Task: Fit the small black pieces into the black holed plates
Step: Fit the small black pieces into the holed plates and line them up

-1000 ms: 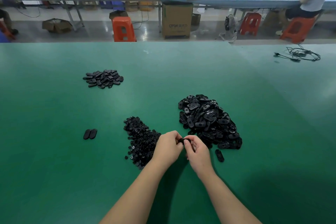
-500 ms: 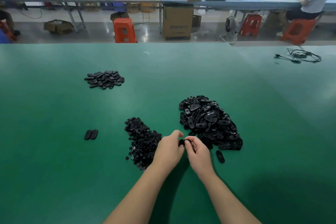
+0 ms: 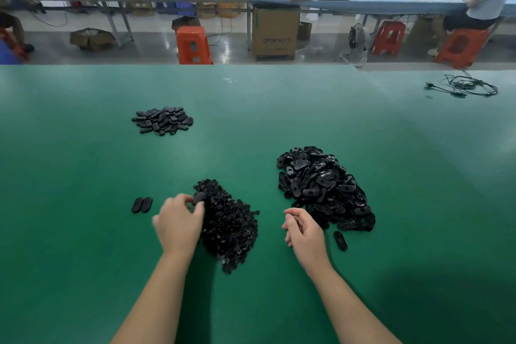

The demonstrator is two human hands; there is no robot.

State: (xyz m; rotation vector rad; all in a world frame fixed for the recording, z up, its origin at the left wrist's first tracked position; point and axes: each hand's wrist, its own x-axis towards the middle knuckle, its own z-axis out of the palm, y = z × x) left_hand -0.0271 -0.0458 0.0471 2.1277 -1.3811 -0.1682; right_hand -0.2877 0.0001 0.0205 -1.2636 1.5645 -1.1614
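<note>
A heap of small black pieces lies in the middle of the green table. To its right is a larger heap of black holed plates. My left hand is at the left edge of the small-piece heap and pinches one black oval plate between thumb and fingers. My right hand hovers between the two heaps, fingers loosely curled, holding nothing that I can see. One single plate lies beside my right hand.
Two oval plates lie side by side to the left of my left hand. A further pile of plates sits at the back left. A black cable lies at the far right. Beyond the table stand stools, boxes and a seated person.
My hands were together over one plate between the heaps. They have parted: the left hand moved left carrying the plate, the right hand let go and drew right.
</note>
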